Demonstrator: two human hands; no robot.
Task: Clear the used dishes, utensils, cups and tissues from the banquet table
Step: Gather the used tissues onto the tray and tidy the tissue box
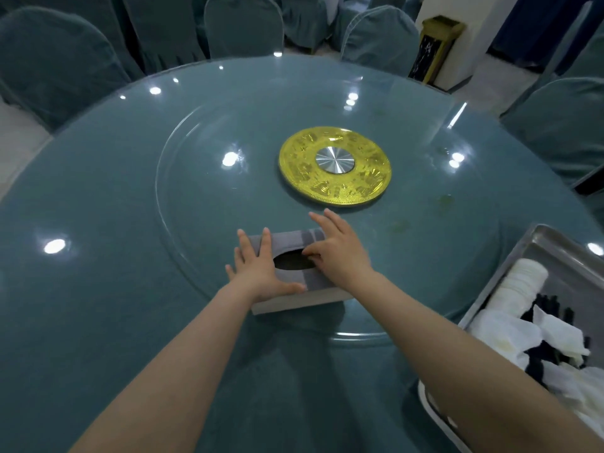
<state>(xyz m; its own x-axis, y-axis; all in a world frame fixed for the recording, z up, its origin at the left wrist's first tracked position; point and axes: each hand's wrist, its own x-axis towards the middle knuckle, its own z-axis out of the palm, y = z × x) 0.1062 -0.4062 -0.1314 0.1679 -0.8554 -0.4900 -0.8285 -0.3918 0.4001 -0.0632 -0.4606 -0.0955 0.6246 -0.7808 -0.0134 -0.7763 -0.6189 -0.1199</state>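
Note:
A grey tissue box [294, 246] with a dark oval opening sits on the glass turntable [196, 178] near its front edge. My left hand [258, 266] lies flat on the box's left end, fingers straight and spread, thumb along the near top edge. My right hand [336, 250] rests on the box's right side, fingers extended past its far edge, thumb touching the rim of the opening. A metal tray [536, 243] at the right table edge holds a stack of white dishes [523, 282], crumpled white tissues [555, 331] and dark utensils.
A gold disc with a silver hub [335, 165] marks the turntable's centre. The round table [81, 289] wears a teal cloth under glass. Teal-covered chairs [243, 24] ring the far side. A gold-and-black bin [436, 50] stands at a pillar, back right.

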